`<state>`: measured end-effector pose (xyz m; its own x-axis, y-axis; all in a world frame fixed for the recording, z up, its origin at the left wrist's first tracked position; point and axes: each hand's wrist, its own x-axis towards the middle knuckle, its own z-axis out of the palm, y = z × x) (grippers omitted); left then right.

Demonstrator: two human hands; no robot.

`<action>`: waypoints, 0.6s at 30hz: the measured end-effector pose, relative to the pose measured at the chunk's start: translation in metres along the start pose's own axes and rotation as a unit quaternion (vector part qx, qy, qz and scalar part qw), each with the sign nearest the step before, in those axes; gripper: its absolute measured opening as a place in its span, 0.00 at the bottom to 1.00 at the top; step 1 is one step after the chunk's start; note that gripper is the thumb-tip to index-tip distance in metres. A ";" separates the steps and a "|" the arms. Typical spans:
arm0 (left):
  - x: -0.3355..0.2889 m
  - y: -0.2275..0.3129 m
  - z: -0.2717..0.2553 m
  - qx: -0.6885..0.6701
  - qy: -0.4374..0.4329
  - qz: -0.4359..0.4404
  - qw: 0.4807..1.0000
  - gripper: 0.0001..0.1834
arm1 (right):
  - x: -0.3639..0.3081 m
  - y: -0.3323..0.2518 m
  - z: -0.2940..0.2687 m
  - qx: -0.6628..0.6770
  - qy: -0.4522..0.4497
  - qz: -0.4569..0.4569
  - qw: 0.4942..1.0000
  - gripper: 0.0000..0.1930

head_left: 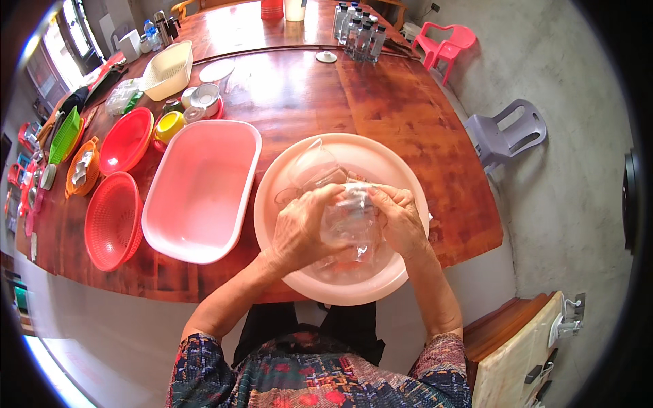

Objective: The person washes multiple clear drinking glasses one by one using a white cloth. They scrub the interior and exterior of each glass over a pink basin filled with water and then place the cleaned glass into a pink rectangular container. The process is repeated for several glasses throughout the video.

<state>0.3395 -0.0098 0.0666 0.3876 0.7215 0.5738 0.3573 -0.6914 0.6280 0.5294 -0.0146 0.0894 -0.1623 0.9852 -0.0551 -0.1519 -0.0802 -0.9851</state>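
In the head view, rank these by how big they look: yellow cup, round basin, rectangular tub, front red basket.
Largest to smallest:
1. Round basin
2. Rectangular tub
3. Front red basket
4. Yellow cup

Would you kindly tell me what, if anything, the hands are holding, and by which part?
The left hand and right hand grip a clear item by its far end; its exact kind cannot be told.

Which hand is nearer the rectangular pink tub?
Left. The left hand is right of the pink tub, over the round basin; the right hand is farther right, across the clear item both hold.
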 end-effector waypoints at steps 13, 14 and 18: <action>-0.005 -0.011 -0.005 -0.464 0.038 -0.339 0.818 0.27 | -0.060 0.043 0.010 -0.508 -0.167 -0.145 0.832 0.09; -0.009 -0.016 0.000 -0.486 0.047 -0.355 0.797 0.27 | -0.056 0.050 0.012 -0.550 -0.227 -0.072 0.800 0.08; -0.017 -0.030 0.011 -0.569 0.081 -0.401 0.713 0.22 | -0.044 0.079 0.018 -0.667 -0.307 0.043 0.678 0.06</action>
<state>0.3314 -0.0017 0.0316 0.3098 0.9264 -0.2139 -0.5491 0.3579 0.7552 0.5070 -0.0667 0.0167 -0.5511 0.7044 -0.4473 0.8342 0.4777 -0.2754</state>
